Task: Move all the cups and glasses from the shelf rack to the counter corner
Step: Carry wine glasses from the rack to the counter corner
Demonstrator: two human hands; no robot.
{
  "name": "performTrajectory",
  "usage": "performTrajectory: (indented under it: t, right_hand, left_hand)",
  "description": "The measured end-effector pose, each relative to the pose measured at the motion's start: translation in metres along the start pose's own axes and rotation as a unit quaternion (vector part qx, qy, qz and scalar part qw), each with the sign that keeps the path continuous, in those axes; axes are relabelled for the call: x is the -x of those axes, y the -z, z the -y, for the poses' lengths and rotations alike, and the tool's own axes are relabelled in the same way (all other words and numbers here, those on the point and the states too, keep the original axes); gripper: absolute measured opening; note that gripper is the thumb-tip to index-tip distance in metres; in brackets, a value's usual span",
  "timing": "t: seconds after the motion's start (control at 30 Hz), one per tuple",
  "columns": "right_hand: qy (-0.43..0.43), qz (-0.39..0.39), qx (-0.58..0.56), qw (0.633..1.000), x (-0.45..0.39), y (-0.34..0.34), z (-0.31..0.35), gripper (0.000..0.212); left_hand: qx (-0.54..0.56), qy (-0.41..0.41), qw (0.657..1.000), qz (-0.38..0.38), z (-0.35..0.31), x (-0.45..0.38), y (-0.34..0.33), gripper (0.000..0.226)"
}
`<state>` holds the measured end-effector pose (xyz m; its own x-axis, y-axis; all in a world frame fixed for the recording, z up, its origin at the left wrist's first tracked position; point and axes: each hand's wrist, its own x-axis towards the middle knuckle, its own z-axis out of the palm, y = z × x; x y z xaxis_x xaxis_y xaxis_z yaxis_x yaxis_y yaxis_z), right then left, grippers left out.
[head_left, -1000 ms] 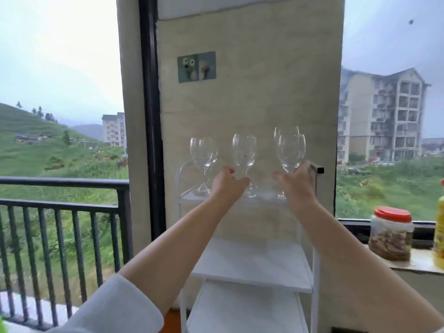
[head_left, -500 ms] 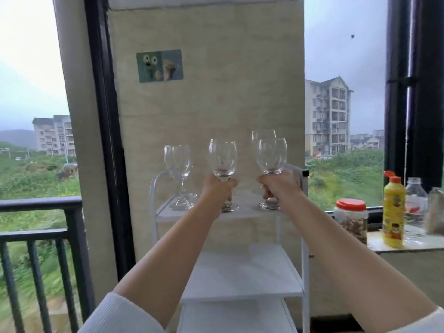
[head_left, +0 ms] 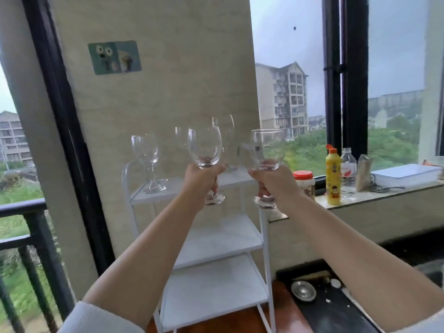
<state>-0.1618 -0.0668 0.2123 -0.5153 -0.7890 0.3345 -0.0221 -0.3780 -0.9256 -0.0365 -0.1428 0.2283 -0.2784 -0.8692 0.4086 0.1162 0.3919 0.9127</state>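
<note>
Both hands grip wine glasses beside white shelf rack, windowsill right.

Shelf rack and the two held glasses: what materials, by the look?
Shelf rack: likely painted metal, thin white tubing, with matte white shelves. Glass in the left hand and glass in the right hand: clear glass probably, see-through with bright rim glints; clear plastic can't be excluded.

Wine glass in left hand, another in right hand (both upright), above white rack.
</note>
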Motion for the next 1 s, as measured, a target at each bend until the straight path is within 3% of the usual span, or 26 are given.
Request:
performTrajectory:
  t: [0.1, 0.2, 0.33, 0.67, 1.0]
  right_hand:
    - [0.012, -0.049, 0.001, 0.999, 0.030, 0.044, 0.001, 0.025]
    - [-0.004, -0.111, 0.024, 0.993, 0.066, 0.095, -0.001, 0.028]
    - [-0.020, -0.194, 0.120, 0.973, 0.118, 0.162, 0.008, 0.037]
    - [0.012, -0.414, 0.160, 0.896, 0.272, 0.375, 0.104, 0.036]
    - [-0.027, -0.510, 0.249, 0.823, 0.447, 0.585, 0.206, 0.029]
  left_hand:
    - [0.029, -0.004, 0.998, 0.052, 0.005, 0.024, -0.027, 0.027]
    - [0.026, 0.004, 0.989, 0.144, 0.016, 0.060, -0.072, 0.038]
    - [0.070, 0.036, 0.965, 0.251, 0.023, 0.109, -0.150, 0.038]
    - [0.188, 0.063, 0.854, 0.481, -0.031, 0.269, -0.385, 0.046]
    - [0.213, 0.057, 0.756, 0.617, -0.120, 0.485, -0.605, 0.042]
